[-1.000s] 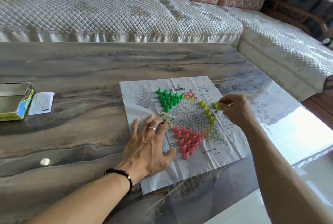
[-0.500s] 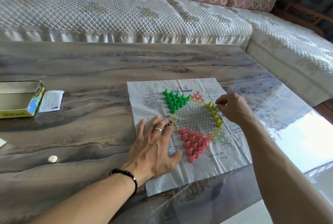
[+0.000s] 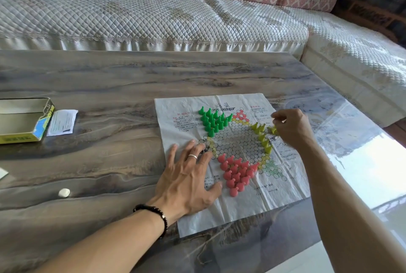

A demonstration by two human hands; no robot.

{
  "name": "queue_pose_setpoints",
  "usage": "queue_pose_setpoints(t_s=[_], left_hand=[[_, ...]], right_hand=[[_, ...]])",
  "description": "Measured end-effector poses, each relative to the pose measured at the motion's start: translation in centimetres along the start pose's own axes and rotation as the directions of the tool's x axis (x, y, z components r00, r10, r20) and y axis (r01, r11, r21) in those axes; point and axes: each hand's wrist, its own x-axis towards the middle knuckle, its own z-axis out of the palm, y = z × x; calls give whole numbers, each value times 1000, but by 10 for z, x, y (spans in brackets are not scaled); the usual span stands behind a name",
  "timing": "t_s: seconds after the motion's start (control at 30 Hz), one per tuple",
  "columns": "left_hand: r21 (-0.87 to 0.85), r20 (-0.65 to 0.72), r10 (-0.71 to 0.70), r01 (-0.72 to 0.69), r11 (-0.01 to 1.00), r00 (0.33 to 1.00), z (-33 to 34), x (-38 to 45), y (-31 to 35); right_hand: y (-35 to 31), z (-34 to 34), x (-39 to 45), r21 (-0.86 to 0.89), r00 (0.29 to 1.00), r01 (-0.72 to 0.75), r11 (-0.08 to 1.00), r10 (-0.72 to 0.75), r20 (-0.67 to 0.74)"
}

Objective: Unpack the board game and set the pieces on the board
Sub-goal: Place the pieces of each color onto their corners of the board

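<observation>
The table (image 3: 109, 79) fills the middle band of the frame, with the sofa (image 3: 153, 15) across the top, and the paper board (image 3: 237, 207) lies right of centre, its near edge close to the table's near edge at lower centre. The open box (image 3: 24, 119) sits at the far left, a folded leaflet (image 3: 62, 122) just beside it, and a small white lump (image 3: 64, 192) lies alone at lower left. The left hand (image 3: 189, 182) presses flat on the board's left margin, fingers spread, pinning the sheet. The right hand (image 3: 292, 127) hovers at the board's right side, centre-right of the frame, fingers curled in a pinch on what looks like a yellow piece, though the hand hides most of it. The green pieces (image 3: 214, 121) fill the upper-left point of the star and the pink pieces (image 3: 237, 174) the lower point; both look complete. The yellow pieces (image 3: 262, 136) run in a line slanting down the right side of the hexagon, with a few more (image 3: 272, 129) just left of the right hand. The unfilled yellow cells seem to lie directly left of and below the fingertips, so the right hand is plainly the nearer one. The likely move is a short drop, setting the piece upright. Open paper lies right of the row, but the standing cones are close enough to be knocked over
</observation>
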Motion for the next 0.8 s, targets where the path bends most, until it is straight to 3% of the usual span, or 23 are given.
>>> queue_pose_setpoints(t_s=[0.17,0.53,0.8], left_hand=[[-4,-6,3,-3,1000,1000,0,0,0],[-1,6,-4,4,1000,1000,0,0,0],[-3,-1,-4,4,1000,1000,1,0,0]], right_hand=[[5,-2,-4,-143,996,20,989,-7,90],[15,3,-7,-283,982,-2,959,55,182],[16,-8,-13,-45,986,-155,987,157,58]])
